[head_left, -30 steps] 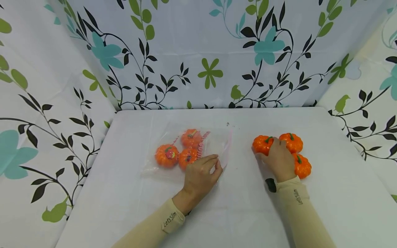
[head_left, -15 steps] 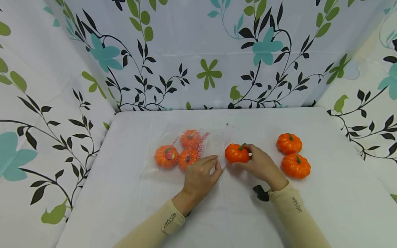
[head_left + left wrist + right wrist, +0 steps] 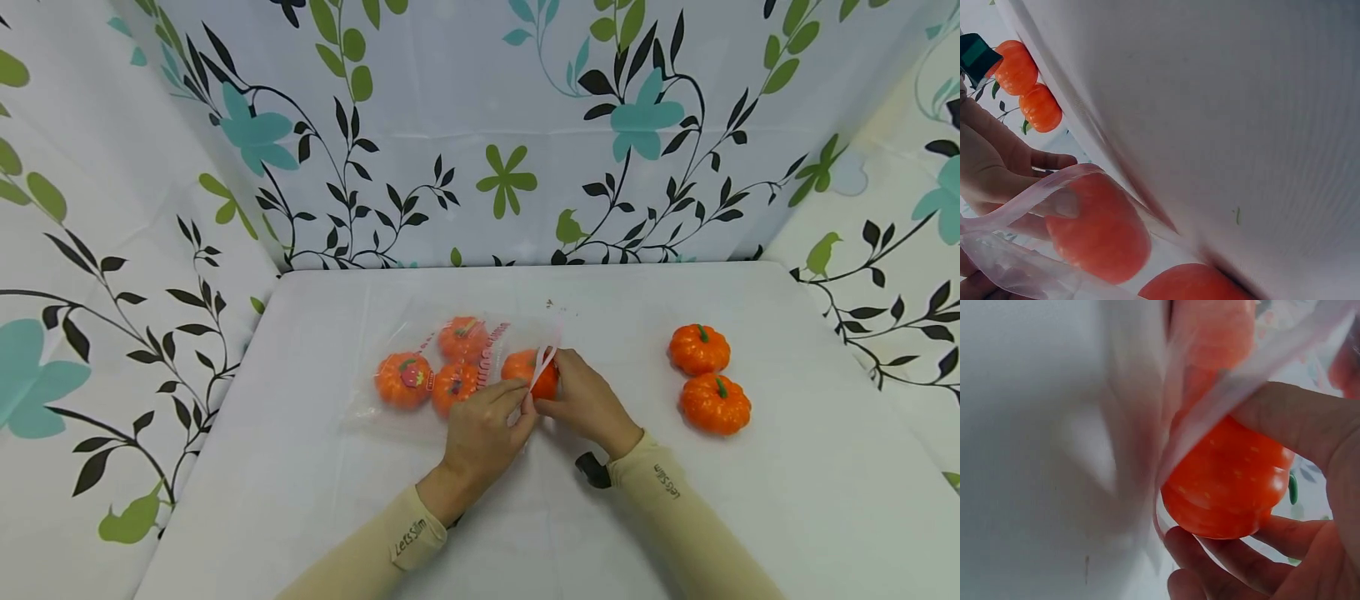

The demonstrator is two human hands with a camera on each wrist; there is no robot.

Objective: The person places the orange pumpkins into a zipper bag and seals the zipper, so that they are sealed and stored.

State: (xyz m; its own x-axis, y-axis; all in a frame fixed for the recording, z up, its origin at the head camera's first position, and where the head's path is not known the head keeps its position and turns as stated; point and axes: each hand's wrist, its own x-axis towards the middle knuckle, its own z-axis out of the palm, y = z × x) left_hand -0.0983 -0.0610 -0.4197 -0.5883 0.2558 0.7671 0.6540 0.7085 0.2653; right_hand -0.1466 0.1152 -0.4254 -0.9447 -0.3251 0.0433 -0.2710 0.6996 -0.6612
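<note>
A clear zip bag [image 3: 367, 408] with red print lies flat on the table, its open mouth facing right. Inside are three small orange toy pumpkins [image 3: 402, 381]. My left hand [image 3: 486, 429] pinches the bag's near edge at the mouth between thumb and fingers. My right hand [image 3: 588, 396] grips another toy pumpkin [image 3: 1229, 487] between thumb and fingers, partly inside the mouth. The bag's pale lip [image 3: 1016, 203] crosses over that pumpkin and the right fingers. Part of the held pumpkin is hidden behind the lip in the head view.
Two more orange pumpkins with green stems, one farther back [image 3: 699, 348] and one nearer [image 3: 715, 403], sit on the white table [image 3: 630, 533] at the right. A leaf-patterned curtain [image 3: 450, 125] hangs behind and at both sides. A dark wrist camera [image 3: 592, 471] sits on the right wrist.
The right hand took a pumpkin from the group at the right and carried it left into the bag's mouth. The left hand stays pinching the bag edge.
</note>
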